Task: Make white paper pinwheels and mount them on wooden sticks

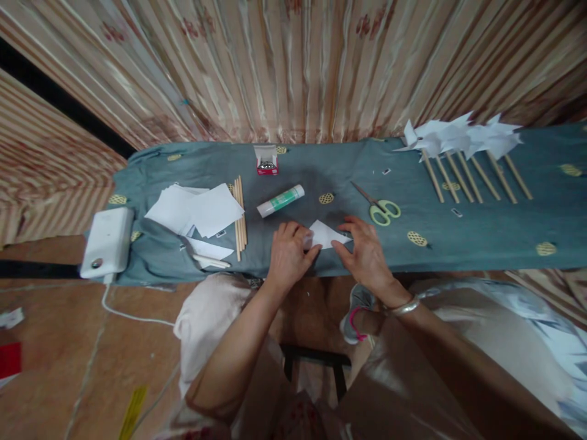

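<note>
A small folded white paper triangle [326,234] lies on the blue-grey cloth [481,232] near the table's front edge. My left hand [288,253] presses its fingers on the paper's left corner. My right hand [364,250] pinches the paper's right side between thumb and fingers; a silver bangle circles that wrist. Just behind the paper lie a white glue stick [280,200] with a green label and green-handled scissors [381,208].
A stack of white paper squares [195,211] and several wooden sticks [240,217] lie at the left, beside a white device [109,241]. A small pink box of pins [266,161] sits at the back. Finished paper pinwheels on sticks [463,156] rest at the right.
</note>
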### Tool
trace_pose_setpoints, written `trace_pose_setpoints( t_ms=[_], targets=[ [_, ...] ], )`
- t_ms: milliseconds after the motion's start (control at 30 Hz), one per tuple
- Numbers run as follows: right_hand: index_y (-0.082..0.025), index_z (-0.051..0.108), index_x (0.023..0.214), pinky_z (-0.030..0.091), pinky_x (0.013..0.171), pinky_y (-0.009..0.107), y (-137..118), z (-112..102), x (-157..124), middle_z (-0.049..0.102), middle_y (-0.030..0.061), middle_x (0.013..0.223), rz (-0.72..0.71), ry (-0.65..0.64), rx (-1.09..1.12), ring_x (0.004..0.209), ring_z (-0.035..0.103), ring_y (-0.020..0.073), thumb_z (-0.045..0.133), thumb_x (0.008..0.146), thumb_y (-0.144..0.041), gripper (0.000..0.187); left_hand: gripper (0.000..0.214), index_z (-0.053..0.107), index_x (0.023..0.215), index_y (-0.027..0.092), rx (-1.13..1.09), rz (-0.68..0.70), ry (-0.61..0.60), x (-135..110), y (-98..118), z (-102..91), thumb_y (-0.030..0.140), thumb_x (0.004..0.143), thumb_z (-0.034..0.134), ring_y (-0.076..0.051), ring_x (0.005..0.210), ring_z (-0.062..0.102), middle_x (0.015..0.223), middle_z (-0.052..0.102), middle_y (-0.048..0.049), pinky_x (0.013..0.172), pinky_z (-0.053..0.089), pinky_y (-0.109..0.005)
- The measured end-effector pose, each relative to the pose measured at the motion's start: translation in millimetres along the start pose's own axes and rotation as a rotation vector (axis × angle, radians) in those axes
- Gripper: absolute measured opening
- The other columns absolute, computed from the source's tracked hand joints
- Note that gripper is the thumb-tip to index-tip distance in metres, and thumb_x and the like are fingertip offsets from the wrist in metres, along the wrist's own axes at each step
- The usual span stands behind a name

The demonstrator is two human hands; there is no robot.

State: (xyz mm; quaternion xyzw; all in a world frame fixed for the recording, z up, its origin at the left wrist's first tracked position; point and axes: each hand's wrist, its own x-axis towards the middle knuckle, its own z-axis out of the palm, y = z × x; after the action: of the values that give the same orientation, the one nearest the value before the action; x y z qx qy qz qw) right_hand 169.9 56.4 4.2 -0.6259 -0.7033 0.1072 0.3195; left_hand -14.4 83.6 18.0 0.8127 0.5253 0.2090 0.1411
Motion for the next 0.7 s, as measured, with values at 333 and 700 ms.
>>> trace_pose_setpoints(
  t_ms=[333, 700],
  targets=[
    [-0.020, 0.060, 0.106, 0.040, 0.101, 0.053, 23, -13, -7, 0.059, 0.0164, 0.123, 0.026, 0.058, 0.024, 0.117, 0.052, 0.0332, 0.051, 0.087, -0.027, 0.023, 0.018, 0.064, 0.103, 0.018, -0.067, -0.026, 0.054, -19, -16, -9.3, 0.028, 0.088, 0.060, -0.024, 0.100, 0.053, 0.104, 0.061, -0.0082, 0.090, 0.043, -0.039],
    [-0.018, 0.061, 0.103, 0.041, 0.100, 0.053, 31, -11, -6, 0.062, 0.0171, 0.119, 0.005, 0.075, 0.025, 0.115, 0.054, 0.0323, 0.051, 0.085, -0.025, 0.022, 0.016, 0.066, 0.100, 0.019, -0.099, -0.054, 0.079, -31, -28, -15.7, 0.017, 0.088, 0.056, -0.023, 0.096, 0.056, 0.099, 0.063, -0.0078, 0.088, 0.047, -0.039]
  ],
)
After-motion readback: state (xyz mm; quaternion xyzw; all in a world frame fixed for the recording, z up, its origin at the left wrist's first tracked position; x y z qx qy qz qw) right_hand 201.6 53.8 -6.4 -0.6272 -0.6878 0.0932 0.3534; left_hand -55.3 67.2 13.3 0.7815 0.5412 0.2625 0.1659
